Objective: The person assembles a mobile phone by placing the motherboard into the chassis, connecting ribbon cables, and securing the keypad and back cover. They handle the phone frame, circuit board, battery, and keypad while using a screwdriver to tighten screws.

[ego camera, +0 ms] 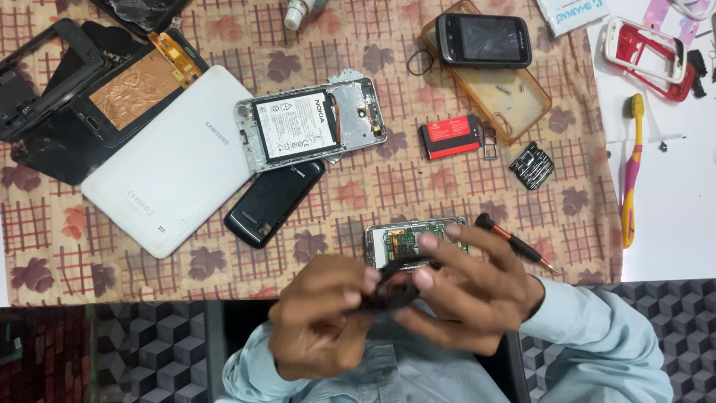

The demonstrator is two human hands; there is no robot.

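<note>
The dark part between both hands is blurred and mostly hidden. The top edge cuts off the bottle.

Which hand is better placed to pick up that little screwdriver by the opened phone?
Probably the right hand: the screwdriver lies just beyond its fingers, while the left hand is farther away.

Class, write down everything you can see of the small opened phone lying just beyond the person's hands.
The small opened phone lies flat on the patterned cloth, back cover off, showing a green circuit board inside a pale silvery frame. The right hand covers its near edge; the fingertips overlap it. A screwdriver lies just to its right. Finer parts are too blurred to tell.
</note>
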